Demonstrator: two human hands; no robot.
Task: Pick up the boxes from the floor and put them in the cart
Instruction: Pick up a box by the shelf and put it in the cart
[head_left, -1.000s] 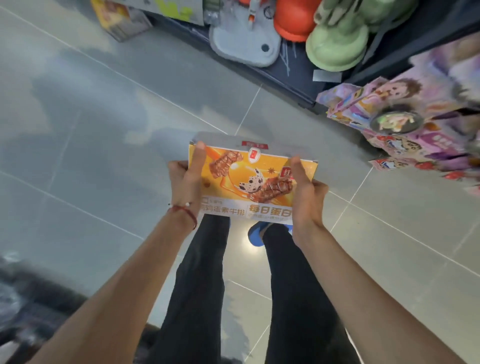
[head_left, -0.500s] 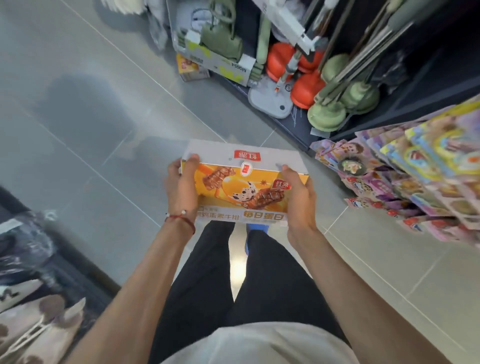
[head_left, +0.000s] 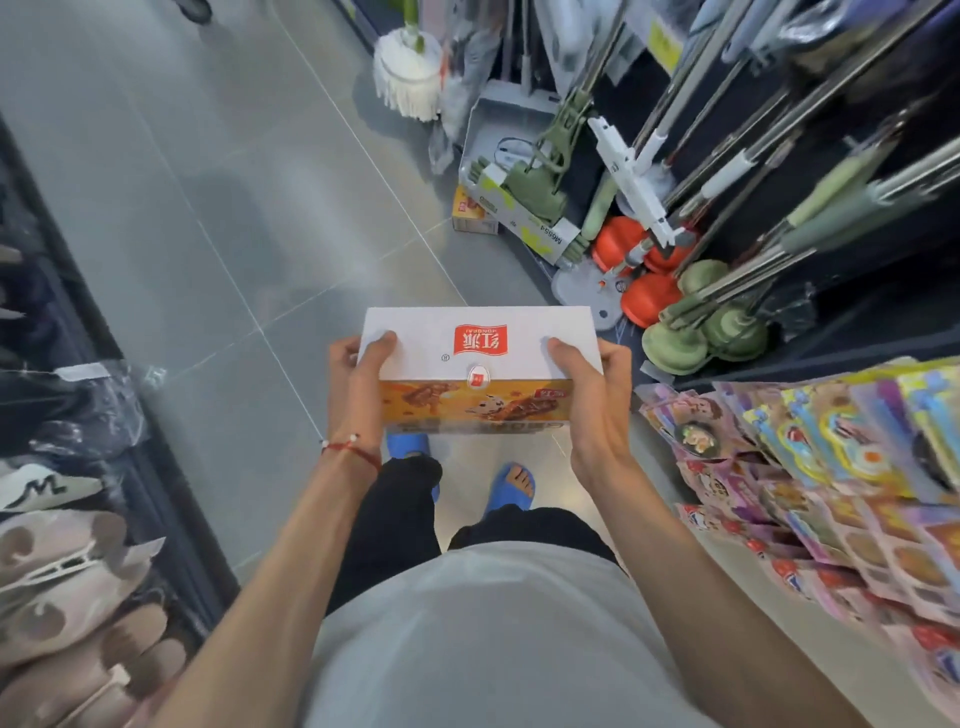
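Note:
I hold a snack box (head_left: 480, 358) level in front of my waist; its top is white with a red logo and its near side is orange with printed pictures. My left hand (head_left: 358, 384) grips the box's left end, thumb on the white top. My right hand (head_left: 592, 395) grips the right end the same way. A second, smaller orange box (head_left: 470, 212) lies on the grey floor further ahead, next to the mop display. No cart is in view.
Mops, green and orange plungers (head_left: 685, 332) and a dustpan (head_left: 498, 130) crowd the rack at right. Bright packets (head_left: 810, 467) fill a shelf at lower right. Slippers (head_left: 57, 582) line the left shelf. The tiled aisle (head_left: 197, 197) runs ahead.
I have stood up with the box: it rose and tipped from showing its orange face to showing its white top. The view lifted, revealing more of the aisle and shelves.

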